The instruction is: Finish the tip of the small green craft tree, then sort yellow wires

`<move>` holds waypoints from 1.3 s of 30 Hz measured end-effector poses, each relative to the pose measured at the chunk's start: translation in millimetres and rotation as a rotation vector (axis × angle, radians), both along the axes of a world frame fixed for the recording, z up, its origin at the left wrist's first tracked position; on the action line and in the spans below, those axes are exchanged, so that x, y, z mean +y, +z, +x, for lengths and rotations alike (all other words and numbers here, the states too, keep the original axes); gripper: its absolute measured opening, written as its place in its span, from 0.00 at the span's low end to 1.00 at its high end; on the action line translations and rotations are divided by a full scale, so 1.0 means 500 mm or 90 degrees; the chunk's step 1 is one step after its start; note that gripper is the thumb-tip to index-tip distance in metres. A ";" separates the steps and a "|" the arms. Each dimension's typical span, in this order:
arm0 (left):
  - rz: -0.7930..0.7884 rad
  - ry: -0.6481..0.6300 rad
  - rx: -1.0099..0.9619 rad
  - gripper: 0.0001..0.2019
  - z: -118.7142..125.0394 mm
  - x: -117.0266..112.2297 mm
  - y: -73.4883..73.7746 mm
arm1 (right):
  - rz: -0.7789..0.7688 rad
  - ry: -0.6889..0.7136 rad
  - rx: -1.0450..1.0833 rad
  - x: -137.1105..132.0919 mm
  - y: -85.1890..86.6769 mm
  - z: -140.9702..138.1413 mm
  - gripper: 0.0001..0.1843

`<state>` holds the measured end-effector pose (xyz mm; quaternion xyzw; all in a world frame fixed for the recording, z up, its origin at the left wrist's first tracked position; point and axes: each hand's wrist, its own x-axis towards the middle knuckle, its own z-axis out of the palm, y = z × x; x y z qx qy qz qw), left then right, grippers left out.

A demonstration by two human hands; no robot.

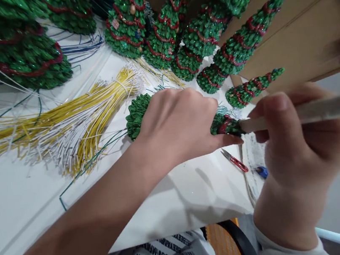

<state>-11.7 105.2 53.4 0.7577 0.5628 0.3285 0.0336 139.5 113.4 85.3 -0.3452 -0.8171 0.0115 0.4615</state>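
Note:
My left hand (180, 123) is wrapped over a green model Christmas tree (138, 114) lying on its side. The tree's wide base sticks out on the left of the hand and its narrow top with a red garland on the right; the middle is hidden. My right hand (296, 142) grips a long pale stick-like tool (333, 107) between thumb and fingers. Its tip meets the tree's top, or nearly so; its exact kind I cannot tell. Below the tree's top lie red-handled thread snips (235, 160).
Several decorated model trees (171, 29) stand at the back, with a larger tree (24, 51) at the left. Bundles of yellow and white wires (92, 118) lie on the white table (15, 201). A blue object (262, 172) rests on paper at the right, beyond it cardboard (311, 25).

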 end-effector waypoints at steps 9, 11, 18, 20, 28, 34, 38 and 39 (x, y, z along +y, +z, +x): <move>0.007 0.005 0.011 0.31 -0.004 0.000 -0.001 | 0.030 -0.037 0.008 -0.020 -0.019 0.034 0.03; 0.010 0.004 0.011 0.32 -0.004 0.001 -0.002 | 0.022 -0.049 0.006 -0.019 -0.019 0.041 0.03; 0.026 0.013 0.012 0.32 -0.004 0.002 -0.004 | 0.035 -0.056 -0.028 -0.022 -0.013 0.046 0.04; 0.023 0.010 0.013 0.32 -0.004 0.001 -0.003 | 0.036 -0.039 -0.040 -0.022 -0.011 0.045 0.04; 0.004 0.008 0.014 0.31 -0.004 0.000 0.000 | 0.025 -0.005 -0.069 -0.019 -0.008 0.038 0.04; 0.011 0.010 0.008 0.32 -0.003 0.000 -0.002 | -0.047 -0.016 -0.004 -0.005 -0.010 0.034 0.06; 0.015 0.007 0.007 0.32 -0.003 0.002 -0.002 | -0.073 -0.013 0.052 0.007 -0.015 0.031 0.09; 0.014 0.007 0.006 0.31 -0.004 0.003 -0.002 | -0.077 -0.011 0.072 0.008 -0.017 0.029 0.10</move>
